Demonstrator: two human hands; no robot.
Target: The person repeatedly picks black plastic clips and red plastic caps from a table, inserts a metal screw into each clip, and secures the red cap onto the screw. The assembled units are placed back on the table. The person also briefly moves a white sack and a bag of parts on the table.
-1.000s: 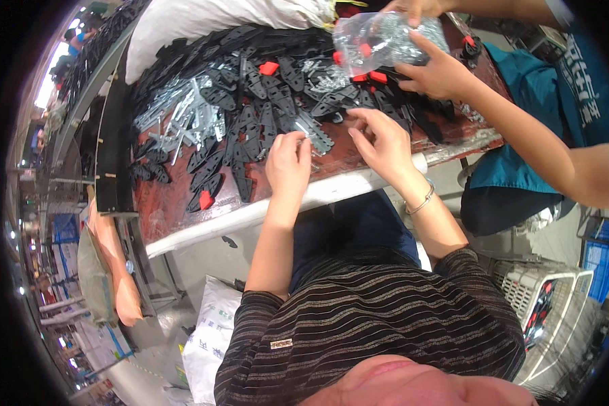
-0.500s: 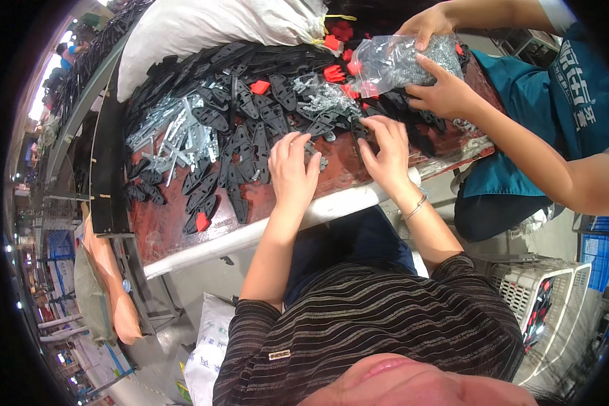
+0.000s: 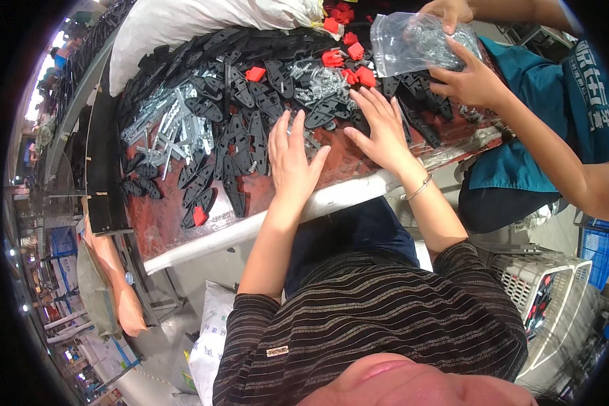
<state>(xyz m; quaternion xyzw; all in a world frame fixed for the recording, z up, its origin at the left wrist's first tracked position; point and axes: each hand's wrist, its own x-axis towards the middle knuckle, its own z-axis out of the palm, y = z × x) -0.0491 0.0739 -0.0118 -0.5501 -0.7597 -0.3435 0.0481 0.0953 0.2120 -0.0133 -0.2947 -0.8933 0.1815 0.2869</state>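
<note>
My left hand (image 3: 293, 157) is spread over the near part of the table, fingers pointing away from me, beside flat black plastic parts (image 3: 239, 139). Nothing shows in its grasp. To its right, my right hand (image 3: 384, 135) is also open, its fingertips close to a heap of small metal springs (image 3: 323, 84) and some red plastic pieces (image 3: 365, 76). Beyond it, another person's two hands hold a clear plastic bag (image 3: 394, 51) partly filled with small shiny metal parts. Whether my fingertips touch the parts beneath is unclear.
Shiny metal strips (image 3: 176, 128) lie at the left of the red tabletop (image 3: 162, 227). A white sack (image 3: 203, 30) rests at the back. White padding (image 3: 250, 225) covers the near edge. A white crate (image 3: 517, 281) stands at lower right, beside blue crates (image 3: 599, 260).
The other person's bag has moved up and right, away from the springs. Both my hands have opened wider, and my right hand's fingers have shifted slightly farther from me.
</note>
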